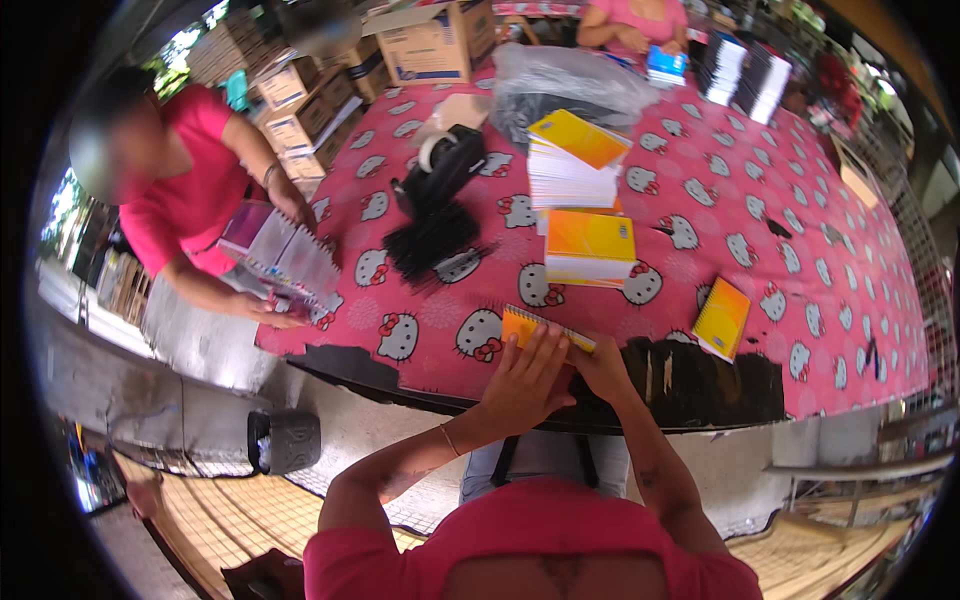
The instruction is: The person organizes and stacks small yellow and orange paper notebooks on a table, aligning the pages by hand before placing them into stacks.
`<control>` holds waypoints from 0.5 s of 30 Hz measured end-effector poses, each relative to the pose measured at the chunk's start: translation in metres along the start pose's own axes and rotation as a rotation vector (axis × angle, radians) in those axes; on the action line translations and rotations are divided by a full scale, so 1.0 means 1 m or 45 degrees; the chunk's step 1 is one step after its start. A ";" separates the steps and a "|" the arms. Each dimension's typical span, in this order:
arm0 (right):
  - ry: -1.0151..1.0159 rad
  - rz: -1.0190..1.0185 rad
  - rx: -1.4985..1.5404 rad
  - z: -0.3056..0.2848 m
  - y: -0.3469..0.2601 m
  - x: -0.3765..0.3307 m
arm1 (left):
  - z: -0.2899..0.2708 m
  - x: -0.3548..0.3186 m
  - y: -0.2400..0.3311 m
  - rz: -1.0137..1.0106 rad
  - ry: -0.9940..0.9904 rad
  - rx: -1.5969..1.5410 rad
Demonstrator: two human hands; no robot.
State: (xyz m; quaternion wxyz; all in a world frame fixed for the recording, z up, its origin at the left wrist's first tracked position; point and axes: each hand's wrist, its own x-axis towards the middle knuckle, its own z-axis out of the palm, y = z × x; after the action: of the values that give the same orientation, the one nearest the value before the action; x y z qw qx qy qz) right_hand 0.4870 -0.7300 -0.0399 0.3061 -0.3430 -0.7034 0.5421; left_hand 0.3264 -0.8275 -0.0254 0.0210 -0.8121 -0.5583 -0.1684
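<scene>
A spiral notebook (522, 322) with an orange-yellow cover lies at the table's near edge, under both hands. My left hand (533, 368) rests on its cover, fingers stretched out. My right hand (603, 368) is closed around the notebook's right end; its fingertips are partly hidden. Farther in stand two stacks of like notebooks, a nearer stack (590, 245) and a taller, fanned stack (578, 165). Off to the right, one more yellow notebook (722, 317) lies alone and tilted.
Left of the stacks are a black tape dispenser (445, 165) and a bundle of thin black strands (432, 243). A co-worker (190, 190) at left holds a notebook stack (285, 250). Clear plastic (560, 85), cardboard boxes (425, 45) and another person (635, 22) are at the back.
</scene>
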 end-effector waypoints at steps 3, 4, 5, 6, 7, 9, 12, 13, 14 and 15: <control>-0.042 -0.075 -0.131 -0.009 0.011 0.006 | -0.024 0.046 -0.005 -0.094 0.125 0.163; -0.081 -0.097 -0.191 -0.009 0.015 0.005 | -0.018 0.050 -0.008 -0.051 0.158 0.217; -0.025 -0.101 -0.098 -0.005 0.019 0.002 | -0.010 0.034 -0.001 -0.054 0.079 0.148; 0.036 -0.115 -0.011 -0.002 0.020 0.003 | -0.003 0.014 0.008 -0.052 0.010 0.085; 0.102 -0.141 0.075 0.001 0.020 0.005 | -0.005 0.008 0.013 -0.043 -0.053 0.031; 0.012 -0.204 0.180 0.002 0.028 0.007 | -0.014 0.027 0.011 -0.045 0.063 0.059; -0.044 -0.093 0.302 0.005 0.029 0.004 | -0.019 0.035 0.003 -0.007 0.089 0.132; -0.048 -0.036 0.323 0.003 0.026 0.005 | -0.016 0.036 0.001 0.016 0.091 0.164; -0.034 -0.056 0.225 0.002 0.023 0.002 | -0.006 0.025 0.005 0.031 0.115 0.065; -0.015 -0.088 0.135 0.002 0.020 0.002 | -0.004 0.012 0.014 0.054 0.137 -0.021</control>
State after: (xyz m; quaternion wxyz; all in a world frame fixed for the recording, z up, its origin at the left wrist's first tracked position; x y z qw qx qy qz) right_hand 0.4871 -0.7264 -0.0596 0.3383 -0.2987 -0.6868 0.5698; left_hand 0.3416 -0.8226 -0.0154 0.0480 -0.8136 -0.5378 -0.2159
